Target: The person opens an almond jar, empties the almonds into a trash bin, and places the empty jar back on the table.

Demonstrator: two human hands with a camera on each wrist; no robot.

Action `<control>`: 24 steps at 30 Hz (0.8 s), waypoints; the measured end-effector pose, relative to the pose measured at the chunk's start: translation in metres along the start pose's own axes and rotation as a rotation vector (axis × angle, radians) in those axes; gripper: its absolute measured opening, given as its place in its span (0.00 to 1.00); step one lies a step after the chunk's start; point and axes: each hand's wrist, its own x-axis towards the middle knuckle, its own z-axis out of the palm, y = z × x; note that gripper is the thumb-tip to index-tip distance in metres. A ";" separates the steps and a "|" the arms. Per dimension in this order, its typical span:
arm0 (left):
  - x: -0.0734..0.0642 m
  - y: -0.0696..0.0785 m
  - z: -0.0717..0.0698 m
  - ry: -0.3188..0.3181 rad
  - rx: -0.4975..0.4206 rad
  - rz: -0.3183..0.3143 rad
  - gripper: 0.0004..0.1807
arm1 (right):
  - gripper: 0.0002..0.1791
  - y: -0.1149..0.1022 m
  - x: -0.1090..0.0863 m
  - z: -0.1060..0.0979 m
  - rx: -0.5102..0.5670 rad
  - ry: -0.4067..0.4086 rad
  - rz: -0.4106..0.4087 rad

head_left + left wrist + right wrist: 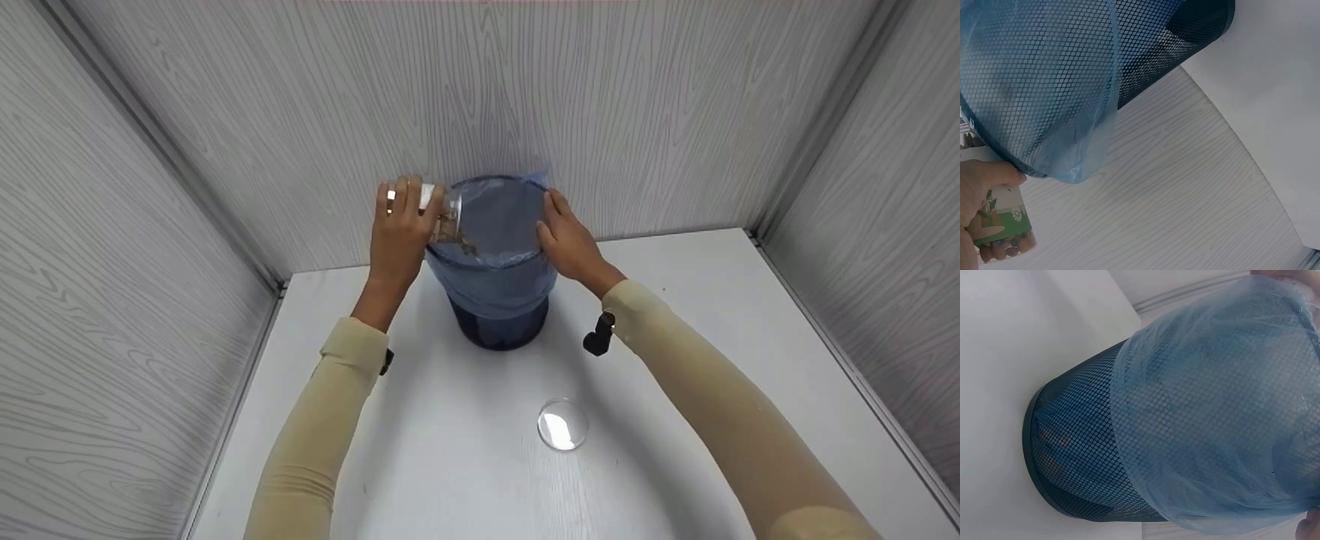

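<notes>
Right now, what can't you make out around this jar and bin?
- Most of the jar, head view: covered by the left hand.
- The jar's full outline, left wrist view: cut off by the left edge.
- The brown pieces, head view: too small and blurred to identify.
- What lies inside the bin, right wrist view: obscured by mesh and the blue bag.

No lettering is showing legibly anywhere. The jar (1010,248) is carrying a label (1005,212): in the left wrist view, a white field (1009,197) is meeting a green band (1015,226), a white flower (1017,215) is standing out on the green, and leaves (989,197) are crossing the white.
</notes>
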 end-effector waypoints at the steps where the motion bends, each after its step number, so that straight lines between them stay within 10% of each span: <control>1: 0.000 0.000 0.000 -0.002 0.003 0.001 0.28 | 0.36 0.000 0.000 0.000 -0.001 0.002 -0.001; 24: 0.000 -0.002 0.000 0.009 0.038 0.051 0.26 | 0.36 0.000 0.000 0.003 0.007 0.003 -0.013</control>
